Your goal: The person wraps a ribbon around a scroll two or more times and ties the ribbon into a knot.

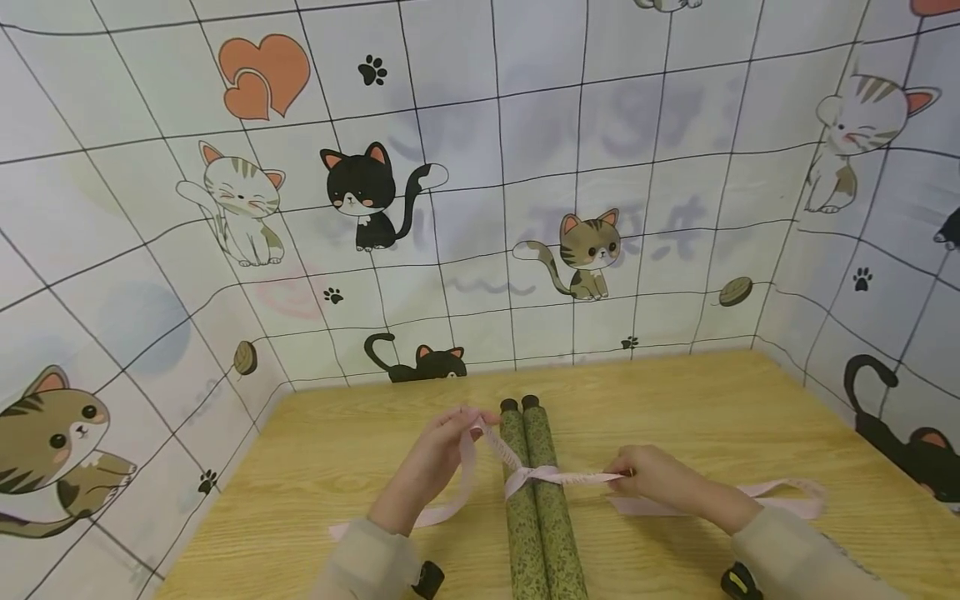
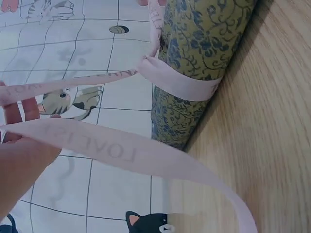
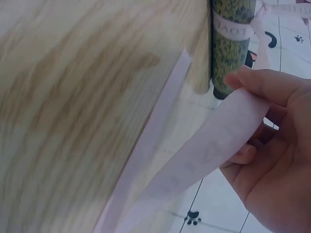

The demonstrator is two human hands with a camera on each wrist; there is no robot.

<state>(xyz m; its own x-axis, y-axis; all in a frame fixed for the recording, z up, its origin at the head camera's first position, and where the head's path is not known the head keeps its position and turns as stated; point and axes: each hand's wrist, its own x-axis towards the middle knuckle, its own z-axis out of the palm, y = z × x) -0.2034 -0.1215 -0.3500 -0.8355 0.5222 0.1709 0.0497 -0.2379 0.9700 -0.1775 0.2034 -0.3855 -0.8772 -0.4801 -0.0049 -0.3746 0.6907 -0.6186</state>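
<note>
Two green patterned rolls (image 1: 538, 500) lie side by side on the wooden table (image 1: 315, 467), with a pale pink ribbon (image 1: 557, 476) wrapped and crossed around their middle. My left hand (image 1: 442, 450) pinches one ribbon end and lifts it up to the left of the rolls. My right hand (image 1: 651, 477) pinches the other end, pulled out taut to the right. In the left wrist view the ribbon (image 2: 121, 154) runs over my hand (image 2: 22, 155) toward the rolls (image 2: 199, 63). In the right wrist view my fingers (image 3: 252, 87) curl round the ribbon (image 3: 214, 141).
A white screen with cartoon cats (image 1: 480, 192) encloses the table on three sides. Loose ribbon tails trail on the table at the left (image 1: 442, 515) and at the right (image 1: 787, 492). Bare wood lies on both sides of the rolls.
</note>
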